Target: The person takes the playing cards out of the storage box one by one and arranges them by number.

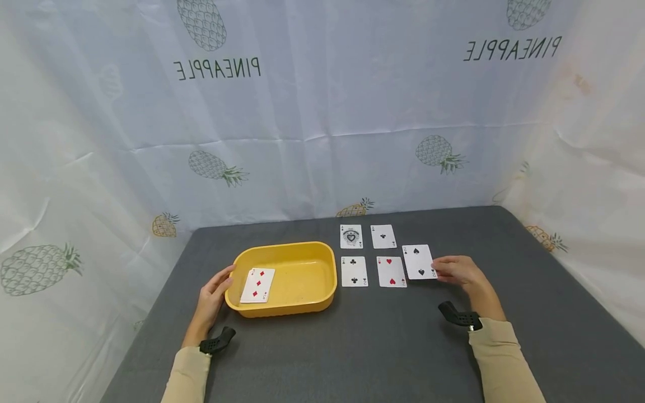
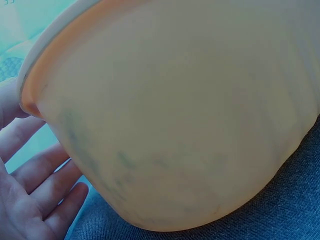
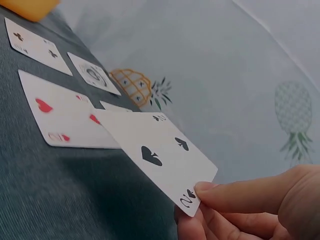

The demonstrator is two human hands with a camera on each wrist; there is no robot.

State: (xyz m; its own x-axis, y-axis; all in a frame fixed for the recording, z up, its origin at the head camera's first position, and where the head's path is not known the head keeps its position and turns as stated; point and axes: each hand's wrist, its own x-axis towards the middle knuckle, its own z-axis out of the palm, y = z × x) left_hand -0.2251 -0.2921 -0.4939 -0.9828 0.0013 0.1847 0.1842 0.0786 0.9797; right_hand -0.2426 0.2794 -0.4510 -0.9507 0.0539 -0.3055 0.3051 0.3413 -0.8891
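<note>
My left hand [image 1: 210, 299] holds the left end of a yellow plastic tray [image 1: 287, 307], thumb and index finger at its rim and the other fingers spread away. Inside the tray lies a small pile of playing cards, a three of diamonds [image 1: 258, 285] on top. Between thumb and fingers, my right hand [image 1: 459, 274] pinches a corner of a two of spades [image 3: 165, 145], which is tilted above the table. Left of it lie a two of hearts [image 1: 391, 272] and a two of clubs [image 1: 355, 272]. Behind them are an ornate black ace [image 1: 351, 237] and an ace of clubs [image 1: 383, 237].
A dark grey cloth covers the table [image 1: 322, 358]. White curtains [image 1: 322, 101] printed with pineapples hang behind and at both sides. Black wrist mounts [image 1: 218, 340] are strapped beneath both wrists, by the beige sleeves [image 1: 504, 358].
</note>
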